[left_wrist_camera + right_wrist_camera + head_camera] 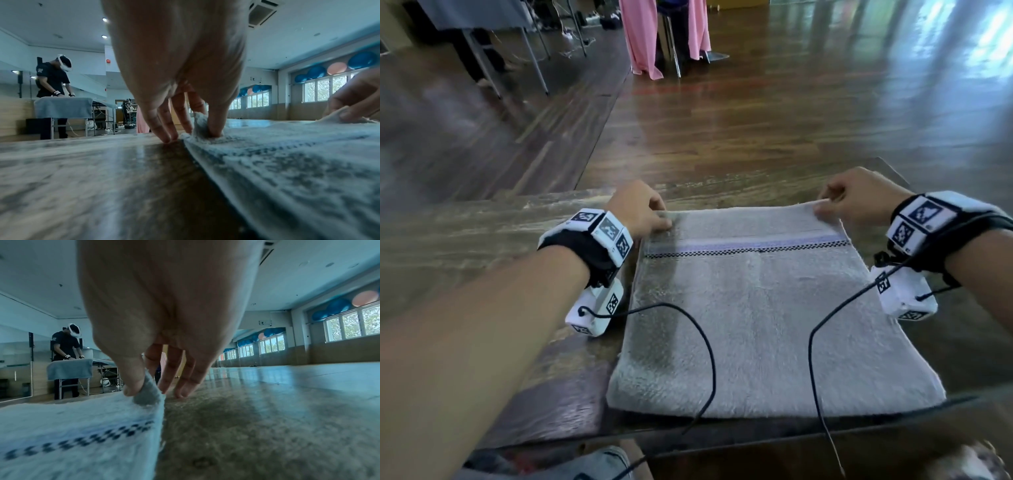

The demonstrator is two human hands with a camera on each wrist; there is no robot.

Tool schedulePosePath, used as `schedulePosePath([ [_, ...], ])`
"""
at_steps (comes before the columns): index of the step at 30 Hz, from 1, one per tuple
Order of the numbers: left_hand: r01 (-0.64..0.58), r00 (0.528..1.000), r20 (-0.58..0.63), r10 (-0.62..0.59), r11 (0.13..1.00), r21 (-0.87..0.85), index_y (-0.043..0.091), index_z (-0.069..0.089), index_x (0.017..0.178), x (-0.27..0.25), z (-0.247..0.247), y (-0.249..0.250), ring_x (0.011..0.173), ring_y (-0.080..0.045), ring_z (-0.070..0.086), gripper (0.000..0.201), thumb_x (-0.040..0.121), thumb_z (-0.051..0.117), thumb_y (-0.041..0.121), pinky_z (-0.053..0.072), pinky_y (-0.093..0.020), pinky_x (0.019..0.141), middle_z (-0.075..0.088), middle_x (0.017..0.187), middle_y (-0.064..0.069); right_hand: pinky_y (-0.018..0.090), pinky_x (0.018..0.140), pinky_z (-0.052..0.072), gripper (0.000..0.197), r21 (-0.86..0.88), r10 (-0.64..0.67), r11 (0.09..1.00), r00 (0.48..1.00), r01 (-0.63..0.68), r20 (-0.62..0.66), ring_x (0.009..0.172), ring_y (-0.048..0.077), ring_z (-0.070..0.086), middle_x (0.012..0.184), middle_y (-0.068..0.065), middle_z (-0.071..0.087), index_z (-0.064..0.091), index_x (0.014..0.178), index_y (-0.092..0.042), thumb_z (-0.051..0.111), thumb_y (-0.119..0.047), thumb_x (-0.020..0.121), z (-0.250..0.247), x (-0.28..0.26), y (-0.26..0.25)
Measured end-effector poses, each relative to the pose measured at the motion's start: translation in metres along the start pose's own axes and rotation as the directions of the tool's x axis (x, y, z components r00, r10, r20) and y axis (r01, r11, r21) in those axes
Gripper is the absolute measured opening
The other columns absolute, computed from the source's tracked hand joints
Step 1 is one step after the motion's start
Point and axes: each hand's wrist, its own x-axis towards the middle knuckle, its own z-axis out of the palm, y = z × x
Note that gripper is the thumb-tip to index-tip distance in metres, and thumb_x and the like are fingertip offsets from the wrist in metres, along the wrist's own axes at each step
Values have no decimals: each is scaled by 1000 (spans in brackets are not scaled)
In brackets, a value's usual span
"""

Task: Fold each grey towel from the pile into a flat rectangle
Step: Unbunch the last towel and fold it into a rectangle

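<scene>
A grey towel (767, 318) with a lilac stripe and a black checked line lies folded flat on the wooden table (465, 240). My left hand (650, 214) pinches its far left corner, low against the table; in the left wrist view the left hand (200, 128) squeezes the towel (287, 162) between thumb and fingers. My right hand (835, 205) pinches the far right corner and holds it slightly lifted. The right wrist view shows the right hand (141, 389) with thumb and forefinger on the towel (82, 434) corner. No pile of towels is in view.
The table ends just beyond my hands, with wooden floor (756, 120) past it. Black cables (709, 349) from the wrist cameras trail over the towel. A pink cloth (643, 37) hangs over a chair far back. A person (53, 84) works at another table.
</scene>
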Motion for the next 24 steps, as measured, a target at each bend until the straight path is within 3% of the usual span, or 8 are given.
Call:
schedulePosePath([
  [3, -7, 1000, 19, 8, 1000, -28, 10, 78, 83, 1, -1, 2, 71, -12, 60, 13, 77, 82, 21, 41, -22, 58, 73, 82, -4, 27, 57, 43, 18, 67, -26, 997, 999, 24, 26, 58, 11, 57, 61, -4, 65, 71, 66, -19, 77, -25, 81, 2, 2, -2],
  [7, 2, 999, 41, 0, 998, -61, 13, 79, 77, 0, -3, 10, 60, -13, 58, 4, 74, 81, 16, 39, -20, 48, 75, 76, -6, 25, 60, 45, 17, 92, -29, 995, 999, 25, 40, 63, 10, 59, 68, -4, 69, 73, 68, -20, 78, -27, 82, 5, 2, -8],
  [10, 0, 999, 47, 3, 998, -69, 10, 81, 77, -2, -9, 14, 44, -8, 45, 6, 78, 78, 15, 32, -14, 38, 70, 62, -2, 27, 61, 46, 17, 96, -44, 995, 999, 41, 31, 62, 9, 59, 71, 1, 73, 75, 67, -21, 78, -27, 82, 0, -3, -10],
  [12, 8, 999, 36, -5, 997, -74, 8, 80, 77, -5, -19, 14, 38, -6, 44, 10, 81, 78, 18, 29, -10, 35, 61, 51, 7, 27, 59, 45, 18, 127, -61, 990, 998, 61, -9, 55, 3, 55, 65, -3, 71, 77, 68, -24, 76, -29, 85, -7, -11, -9],
  [14, 15, 1000, 27, -13, 997, -73, 9, 80, 80, -11, -33, 12, 39, -2, 48, 12, 82, 78, 21, 33, -12, 40, 59, 50, 15, 28, 59, 47, 19, 183, -79, 979, 995, 89, -63, 51, -1, 55, 62, -9, 71, 77, 71, -29, 72, -28, 90, -17, -21, -10],
  [17, 9, 997, 71, -7, 999, -35, 13, 81, 88, -28, -51, 8, 57, -2, 57, 14, 80, 80, 25, 42, -19, 55, 69, 68, 12, 32, 65, 53, 10, 254, -114, 957, 986, 142, -121, 55, -2, 60, 67, -12, 74, 79, 80, -29, 74, -30, 88, -30, -44, -12],
  [20, -7, 997, 81, 12, 998, -59, 14, 81, 89, -51, -61, 12, 72, -17, 67, 13, 77, 82, 21, 56, -35, 73, 77, 83, 0, 18, 69, 47, 5, 237, -162, 952, 976, 193, -145, 66, -12, 65, 70, -25, 72, 79, 83, -34, 79, -30, 83, -39, -69, -13],
  [24, -80, 994, -92, 64, 978, -192, 14, 81, 79, -80, -69, 25, 79, -36, 70, 7, 75, 84, 11, 57, -46, 73, 76, 75, -7, 24, 76, 53, 11, 193, -155, 963, 973, 187, -173, 73, -1, 71, 78, -14, 76, 81, 87, -32, 84, -27, 78, -51, -95, -14],
])
